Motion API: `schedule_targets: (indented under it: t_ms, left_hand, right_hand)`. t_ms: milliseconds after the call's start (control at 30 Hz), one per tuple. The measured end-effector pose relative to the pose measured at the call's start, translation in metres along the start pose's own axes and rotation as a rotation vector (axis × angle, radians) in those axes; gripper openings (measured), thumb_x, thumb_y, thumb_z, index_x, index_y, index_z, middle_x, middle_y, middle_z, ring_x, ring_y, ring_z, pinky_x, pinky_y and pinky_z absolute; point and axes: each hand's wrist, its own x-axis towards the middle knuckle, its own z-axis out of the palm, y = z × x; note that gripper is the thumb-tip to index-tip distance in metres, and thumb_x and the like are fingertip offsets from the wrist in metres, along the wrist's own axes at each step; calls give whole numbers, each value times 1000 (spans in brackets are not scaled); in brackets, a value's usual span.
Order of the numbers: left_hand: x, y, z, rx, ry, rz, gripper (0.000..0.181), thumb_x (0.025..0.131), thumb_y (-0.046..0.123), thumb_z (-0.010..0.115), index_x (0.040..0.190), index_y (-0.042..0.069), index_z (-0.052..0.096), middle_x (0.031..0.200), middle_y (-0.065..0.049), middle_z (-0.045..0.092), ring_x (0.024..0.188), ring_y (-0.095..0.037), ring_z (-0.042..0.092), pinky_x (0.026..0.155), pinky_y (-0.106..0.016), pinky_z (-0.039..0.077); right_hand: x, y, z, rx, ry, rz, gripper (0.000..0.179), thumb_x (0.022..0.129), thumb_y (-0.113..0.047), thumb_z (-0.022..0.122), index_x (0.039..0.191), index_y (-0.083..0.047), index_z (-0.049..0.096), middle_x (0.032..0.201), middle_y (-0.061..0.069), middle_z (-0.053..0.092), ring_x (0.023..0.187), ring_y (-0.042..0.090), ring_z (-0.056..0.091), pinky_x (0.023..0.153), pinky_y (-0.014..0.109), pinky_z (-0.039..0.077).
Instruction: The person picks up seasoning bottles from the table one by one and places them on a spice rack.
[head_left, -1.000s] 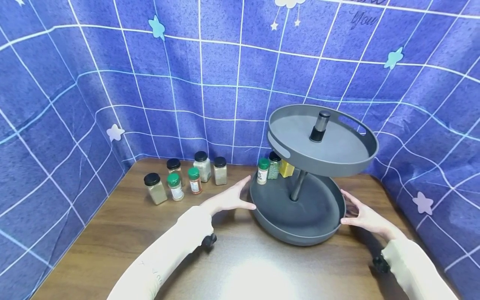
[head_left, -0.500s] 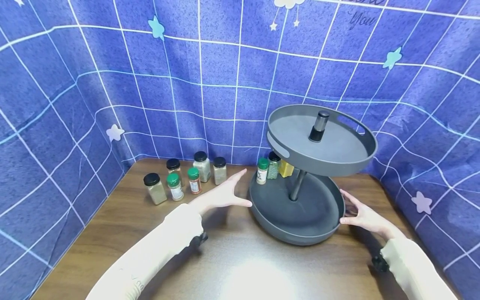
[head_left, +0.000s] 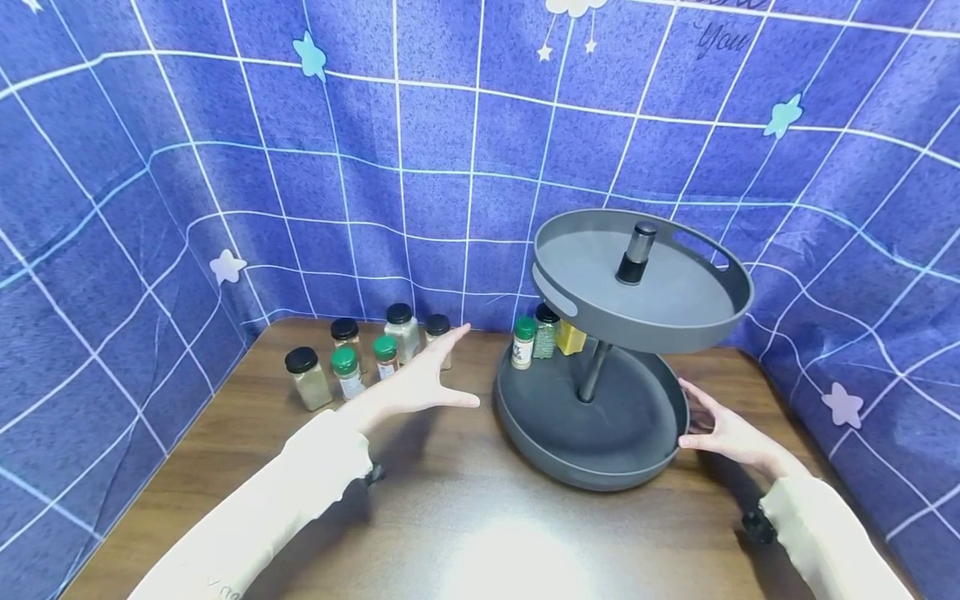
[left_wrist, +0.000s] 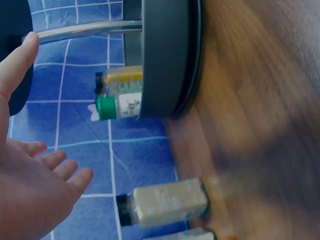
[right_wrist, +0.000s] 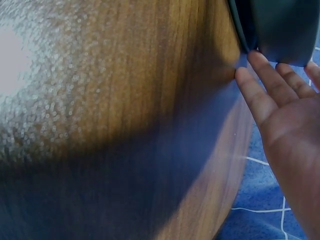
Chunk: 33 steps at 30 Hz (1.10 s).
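Observation:
A dark grey two-tier turntable tray (head_left: 592,454) stands right of centre in the head view. On its lower tier, at the back left, sit a green-capped spice jar (head_left: 523,343), a black-capped jar of green herbs (head_left: 546,333) and a yellow container (head_left: 571,338). My left hand (head_left: 408,387) hovers left of the tray with thumb and fingers spread, holding nothing, in front of several spice jars. My right hand (head_left: 731,433) is at the lower tier's right side, its fingertips touching the rim. In the left wrist view a black-capped jar of beige powder (left_wrist: 170,202) lies beyond the fingers.
Black-capped jars (head_left: 309,379) and green-capped jars (head_left: 347,372) stand at the table's back left. The upper tier (head_left: 645,325) overhangs the lower one. A blue gridded curtain (head_left: 337,192) closes off the back and sides of the wooden table (head_left: 420,517).
My left hand has moved left, away from the tray's rim and toward the jars, now partly covering some of them. My right hand stays at the tray's right side.

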Motion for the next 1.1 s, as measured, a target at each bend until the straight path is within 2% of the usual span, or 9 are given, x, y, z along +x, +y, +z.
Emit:
schedule_targets:
  t_ms: [33,67,267,467,633,767,867,1000,1100]
  left_hand:
    - [-2,0,-3,2,10,4,110,69,41,82,152,16,14,157,-7,17,142,-26,21,115,-46,21]
    - [-4,0,-6,14,19,10,110,69,40,82,152,15,15,157,-7,18,142,-26,20,115,-46,20]
    - [-16,-5,-26,56,81,-2,108,69,42,82,151,17,16,157,-5,18,143,-25,17,114,-49,19]
    - [-33,-15,-47,91,161,-26,106,69,46,81,151,25,17,157,-5,19,142,-31,18,112,-58,20]
    - [-47,-25,-63,90,210,-48,107,68,44,82,151,24,17,157,-9,18,141,-35,19,110,-60,21]
    - [-60,-36,-73,66,247,-100,109,67,40,84,151,26,17,156,-9,19,137,-37,27,108,-59,26]
    - [-70,-44,-80,75,282,-107,108,68,38,84,151,24,16,155,-12,21,132,-41,33,106,-60,29]
    - [-84,-53,-90,56,318,-113,105,72,31,82,152,22,15,155,-14,19,135,-44,28,105,-63,28]
    - [-92,-60,-96,37,345,-153,104,73,30,82,152,26,15,156,-12,18,138,-43,22,105,-64,25]
  right_hand:
    - [0,0,0,3,0,-1,89,80,5,69,146,8,10,135,-2,44,114,-3,50,89,11,45]
    - [0,0,0,7,-3,3,89,80,4,69,146,8,9,136,1,45,114,-3,50,89,11,44]
    - [2,1,-1,-12,-8,36,91,80,3,70,147,7,9,133,44,34,114,-3,50,89,11,44]
    - [1,-1,0,-29,-4,39,91,80,2,71,147,8,9,129,44,39,113,-2,52,88,10,43]
    - [1,1,0,-29,0,34,91,79,3,71,146,8,9,132,43,36,113,-3,51,89,10,43]
    - [2,2,0,-33,-1,39,91,79,2,71,147,7,10,132,43,37,113,-2,51,90,12,44]
    - [2,1,1,-46,1,31,91,79,2,71,147,7,10,130,42,39,113,-2,51,90,13,45]
    - [1,1,1,-54,4,8,91,79,2,71,147,7,10,130,41,39,113,-3,51,89,13,45]
    - [0,3,0,-46,10,4,91,79,3,71,147,7,10,131,41,37,114,-3,51,89,11,44]
